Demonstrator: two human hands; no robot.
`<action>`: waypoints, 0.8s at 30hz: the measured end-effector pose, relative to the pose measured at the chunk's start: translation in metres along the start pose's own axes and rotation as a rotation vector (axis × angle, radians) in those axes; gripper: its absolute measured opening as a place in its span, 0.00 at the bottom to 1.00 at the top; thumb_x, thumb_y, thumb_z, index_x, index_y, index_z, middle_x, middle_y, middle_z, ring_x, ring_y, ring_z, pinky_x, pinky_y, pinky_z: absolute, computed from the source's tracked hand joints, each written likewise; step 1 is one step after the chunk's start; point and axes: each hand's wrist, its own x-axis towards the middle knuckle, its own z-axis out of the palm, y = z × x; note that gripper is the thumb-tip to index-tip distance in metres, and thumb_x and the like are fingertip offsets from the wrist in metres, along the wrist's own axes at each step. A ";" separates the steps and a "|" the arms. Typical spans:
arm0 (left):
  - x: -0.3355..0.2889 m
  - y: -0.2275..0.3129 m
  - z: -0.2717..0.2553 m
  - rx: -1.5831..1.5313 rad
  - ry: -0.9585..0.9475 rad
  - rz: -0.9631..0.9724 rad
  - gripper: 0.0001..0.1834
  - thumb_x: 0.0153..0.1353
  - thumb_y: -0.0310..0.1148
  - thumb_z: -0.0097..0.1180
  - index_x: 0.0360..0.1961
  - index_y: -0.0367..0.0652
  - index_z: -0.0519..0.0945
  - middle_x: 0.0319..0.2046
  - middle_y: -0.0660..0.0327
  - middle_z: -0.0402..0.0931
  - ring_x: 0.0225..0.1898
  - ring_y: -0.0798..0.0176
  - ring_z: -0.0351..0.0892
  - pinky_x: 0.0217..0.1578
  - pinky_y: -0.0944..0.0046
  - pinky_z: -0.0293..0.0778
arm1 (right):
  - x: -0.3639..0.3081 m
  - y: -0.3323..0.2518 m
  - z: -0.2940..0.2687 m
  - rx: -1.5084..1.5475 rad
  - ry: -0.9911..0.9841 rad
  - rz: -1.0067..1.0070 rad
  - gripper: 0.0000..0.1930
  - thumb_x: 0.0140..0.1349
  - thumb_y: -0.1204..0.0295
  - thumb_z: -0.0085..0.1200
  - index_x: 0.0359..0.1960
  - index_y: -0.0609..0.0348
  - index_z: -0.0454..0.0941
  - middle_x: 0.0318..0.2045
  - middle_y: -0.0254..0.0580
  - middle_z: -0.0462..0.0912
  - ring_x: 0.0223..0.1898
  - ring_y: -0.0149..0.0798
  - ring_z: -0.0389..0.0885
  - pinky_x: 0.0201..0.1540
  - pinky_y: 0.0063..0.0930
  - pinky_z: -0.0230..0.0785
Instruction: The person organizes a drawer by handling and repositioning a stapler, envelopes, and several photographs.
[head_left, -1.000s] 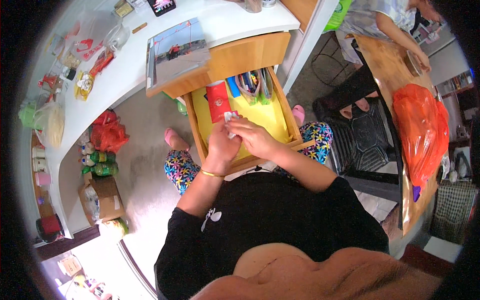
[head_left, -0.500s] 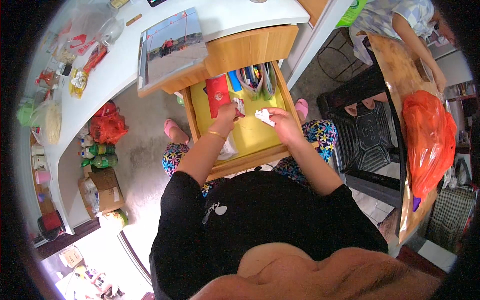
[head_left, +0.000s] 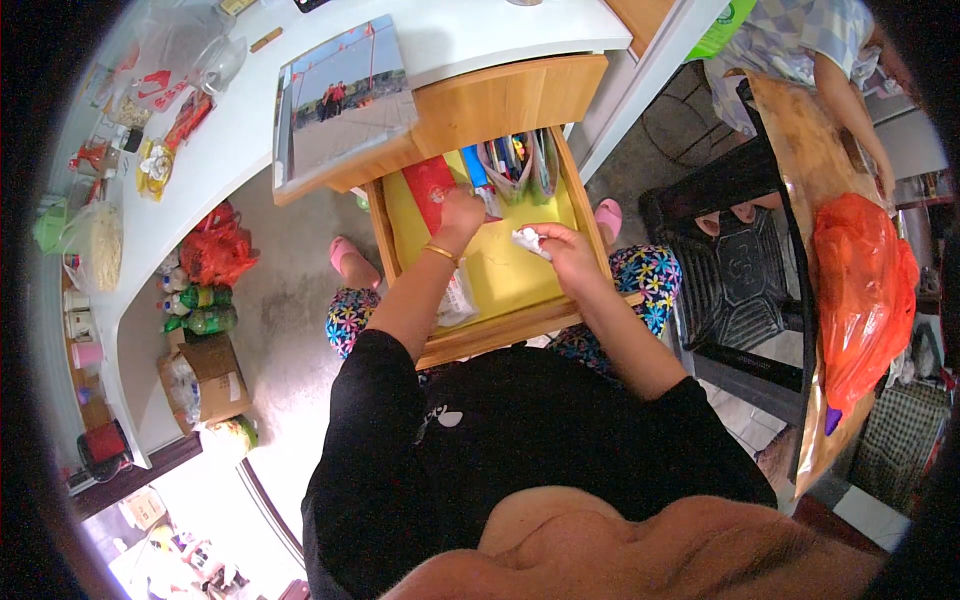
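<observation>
An open wooden drawer with a yellow bottom (head_left: 515,280) is pulled out in front of me, and both my hands are over it. My left hand (head_left: 462,213) is closed, fingers pointing away from me, at a small red and white packet (head_left: 489,203); its fingertips are partly hidden. Just left of it lies a red envelope (head_left: 427,190), partly covered by the hand. My right hand (head_left: 568,255) pinches a crumpled white tissue (head_left: 531,242). At the drawer's back are a blue object (head_left: 474,166) and a clear pouch of pens (head_left: 508,165). A white plastic packet (head_left: 458,300) rests by the near left corner.
A photo print (head_left: 347,95) lies on the white desk (head_left: 480,35) above the drawer. At right, an orange-red plastic bag (head_left: 862,290) sits on a wooden-topped table, where another person's arm (head_left: 848,120) reaches in. A black plastic stool (head_left: 735,265) stands beneath.
My left hand has moved slightly away from me and right, turning knuckles-up, with the small packet at its fingertips nearer the blue object. My right hand still holds the tissue, slightly lower.
</observation>
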 end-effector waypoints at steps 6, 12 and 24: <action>-0.025 0.025 -0.064 0.228 0.214 -0.250 0.28 0.48 0.37 0.49 0.49 0.30 0.68 0.45 0.44 0.70 0.49 0.43 0.67 0.49 0.49 0.65 | 0.002 -0.001 -0.004 -0.030 0.005 -0.009 0.14 0.55 0.83 0.41 0.42 0.68 0.75 0.37 0.41 0.79 0.39 0.32 0.75 0.45 0.21 0.66; -0.017 -0.037 -0.013 -0.027 0.242 -0.460 0.48 0.45 0.42 0.53 0.61 0.29 0.43 0.48 0.41 0.66 0.53 0.42 0.63 0.53 0.48 0.62 | 0.001 -0.001 0.002 -0.027 0.009 -0.018 0.14 0.55 0.83 0.41 0.42 0.68 0.75 0.37 0.41 0.79 0.38 0.32 0.75 0.44 0.21 0.66; -0.048 -0.051 -0.038 -1.229 0.241 -0.364 0.19 0.46 0.20 0.55 0.43 0.35 0.71 0.37 0.52 0.76 0.32 0.53 0.79 0.29 0.59 0.75 | -0.002 -0.009 0.007 0.034 0.050 -0.017 0.13 0.56 0.83 0.40 0.41 0.69 0.74 0.40 0.48 0.77 0.42 0.40 0.76 0.44 0.26 0.71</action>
